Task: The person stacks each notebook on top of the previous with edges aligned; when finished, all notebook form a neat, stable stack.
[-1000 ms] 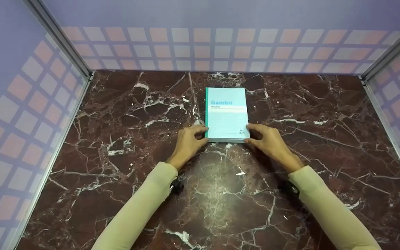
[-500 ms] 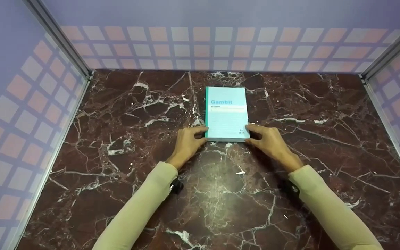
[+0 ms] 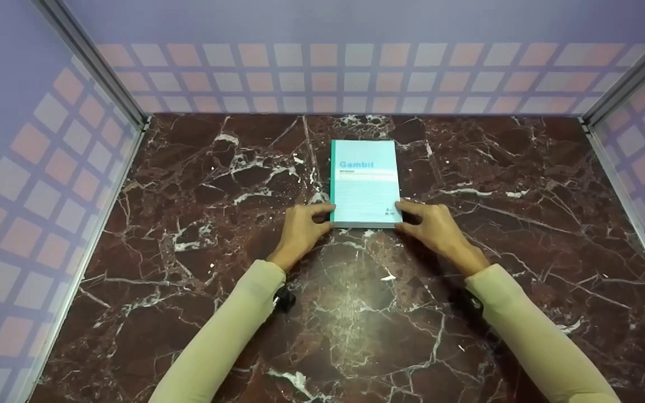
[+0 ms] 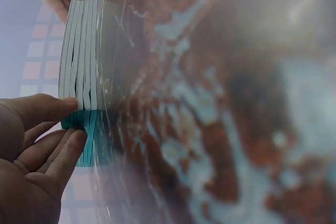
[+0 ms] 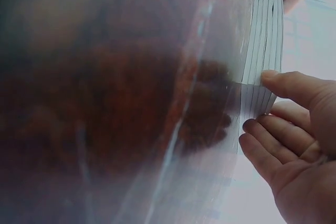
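Note:
A neat stack of several notebooks (image 3: 365,193) lies flat on the table; the top one has a pale blue cover lettered "Gambit" and a green spine on the left. At its near left corner my left hand (image 3: 302,228) grips the stack, thumb on the near edge and fingers along the spine side. My right hand (image 3: 433,226) grips the near right corner in the same way. In the left wrist view the layered page edges (image 4: 79,51) and teal spines show between thumb and fingers. The right wrist view shows the notebooks' edges (image 5: 264,35) lined up.
The table (image 3: 188,313) is dark red-brown marble with white veins and a glossy surface. Purple panels (image 3: 322,22) with pink and white squares enclose the back and both sides, joined by metal posts (image 3: 110,73) at the corners.

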`<state>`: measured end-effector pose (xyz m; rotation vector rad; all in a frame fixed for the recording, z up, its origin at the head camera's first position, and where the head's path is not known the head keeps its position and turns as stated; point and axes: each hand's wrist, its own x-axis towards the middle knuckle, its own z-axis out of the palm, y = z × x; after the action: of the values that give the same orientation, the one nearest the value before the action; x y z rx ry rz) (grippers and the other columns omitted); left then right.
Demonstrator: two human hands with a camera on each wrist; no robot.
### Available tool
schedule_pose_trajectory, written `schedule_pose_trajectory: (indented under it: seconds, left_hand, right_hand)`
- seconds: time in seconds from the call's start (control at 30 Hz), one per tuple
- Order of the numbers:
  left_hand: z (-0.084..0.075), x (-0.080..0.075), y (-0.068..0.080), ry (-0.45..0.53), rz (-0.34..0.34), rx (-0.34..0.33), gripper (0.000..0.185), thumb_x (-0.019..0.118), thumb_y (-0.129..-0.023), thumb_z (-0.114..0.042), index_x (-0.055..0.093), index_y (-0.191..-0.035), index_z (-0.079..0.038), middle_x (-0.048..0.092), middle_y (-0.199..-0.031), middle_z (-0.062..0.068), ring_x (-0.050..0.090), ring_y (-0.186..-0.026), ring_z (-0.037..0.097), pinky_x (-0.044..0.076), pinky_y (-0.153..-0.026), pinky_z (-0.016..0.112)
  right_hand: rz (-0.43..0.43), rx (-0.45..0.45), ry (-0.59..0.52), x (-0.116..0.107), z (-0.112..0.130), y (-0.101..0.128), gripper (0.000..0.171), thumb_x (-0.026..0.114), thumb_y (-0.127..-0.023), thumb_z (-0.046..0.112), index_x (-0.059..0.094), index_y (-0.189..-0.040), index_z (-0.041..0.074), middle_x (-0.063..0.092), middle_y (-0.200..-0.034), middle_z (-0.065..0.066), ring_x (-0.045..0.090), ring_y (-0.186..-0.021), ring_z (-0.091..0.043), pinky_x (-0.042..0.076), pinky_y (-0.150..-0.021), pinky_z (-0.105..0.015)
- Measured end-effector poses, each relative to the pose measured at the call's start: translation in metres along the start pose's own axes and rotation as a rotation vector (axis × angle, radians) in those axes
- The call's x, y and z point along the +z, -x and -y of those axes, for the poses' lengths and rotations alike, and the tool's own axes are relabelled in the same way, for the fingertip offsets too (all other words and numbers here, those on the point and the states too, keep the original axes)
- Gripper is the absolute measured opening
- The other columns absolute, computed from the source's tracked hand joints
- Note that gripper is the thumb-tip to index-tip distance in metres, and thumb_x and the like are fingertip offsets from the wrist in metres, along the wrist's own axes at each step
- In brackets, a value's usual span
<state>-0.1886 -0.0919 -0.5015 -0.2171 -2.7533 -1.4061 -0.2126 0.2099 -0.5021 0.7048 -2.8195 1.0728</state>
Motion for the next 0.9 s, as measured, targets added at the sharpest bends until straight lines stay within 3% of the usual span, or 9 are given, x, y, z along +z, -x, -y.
schedule_pose_trajectory:
  seconds: [0.1,0.27,0.5,0.73,0.83,0.9]
  left_hand:
    - [0.0011,0.0006,0.0013,0.013,0.005,0.001,0.037,0.084,-0.091,-0.001,0.079,-0.127,-0.007,0.073,-0.128,0.014,0.076,-0.104,0.025,0.062,-0.075,0.030]
    - [0.0012,0.0007,0.0009,0.012,-0.005,0.025,0.036,0.084,-0.090,0.000,0.079,-0.125,-0.006,0.073,-0.127,0.015,0.073,-0.115,0.027,0.062,-0.086,0.033]
    - [0.0034,0.0028,-0.0027,-0.022,-0.020,0.034,0.034,0.087,-0.088,-0.004,0.081,-0.121,-0.007,0.075,-0.123,0.012,0.072,-0.117,0.027,0.059,-0.097,0.037]
    - [0.0048,0.0036,-0.0047,-0.026,-0.016,-0.008,0.034,0.087,-0.089,-0.007,0.081,-0.123,-0.010,0.076,-0.122,0.010,0.075,-0.108,0.021,0.058,-0.081,0.033]
    - [0.0059,0.0027,-0.0039,-0.030,0.000,0.006,0.035,0.086,-0.090,-0.007,0.080,-0.125,-0.009,0.075,-0.124,0.011,0.075,-0.088,0.024,0.059,-0.080,0.035]
    - [0.0074,0.0012,-0.0037,-0.037,0.011,0.037,0.036,0.086,-0.090,-0.008,0.079,-0.126,-0.008,0.074,-0.126,0.011,0.075,-0.092,0.025,0.060,-0.088,0.035]
  right_hand:
    - [0.007,0.016,-0.007,0.0001,-0.0006,0.0002,0.051,0.088,-0.087,0.008,0.071,-0.134,-0.001,0.067,-0.134,-0.020,0.066,-0.123,-0.043,0.052,-0.107,-0.052]
    - [0.011,0.029,-0.013,0.0000,-0.0036,-0.0008,0.051,0.088,-0.087,0.009,0.071,-0.135,0.000,0.069,-0.134,-0.018,0.067,-0.123,-0.042,0.052,-0.107,-0.051]
    - [0.009,0.009,0.005,0.0000,-0.0085,-0.0021,0.051,0.089,-0.087,0.011,0.072,-0.134,0.002,0.069,-0.133,-0.018,0.068,-0.120,-0.042,0.053,-0.106,-0.052]
    - [0.015,0.007,0.014,0.0002,-0.0094,-0.0032,0.050,0.088,-0.088,0.013,0.072,-0.134,0.003,0.069,-0.133,-0.017,0.067,-0.120,-0.043,0.053,-0.106,-0.054]
    - [0.027,0.020,-0.012,0.0001,-0.0095,-0.0037,0.052,0.088,-0.088,0.012,0.071,-0.136,0.001,0.068,-0.134,-0.018,0.067,-0.122,-0.043,0.052,-0.107,-0.053]
    - [0.045,0.024,-0.033,-0.0020,-0.0098,-0.0040,0.054,0.087,-0.090,0.014,0.069,-0.138,0.000,0.067,-0.136,-0.019,0.067,-0.123,-0.042,0.052,-0.108,-0.053]
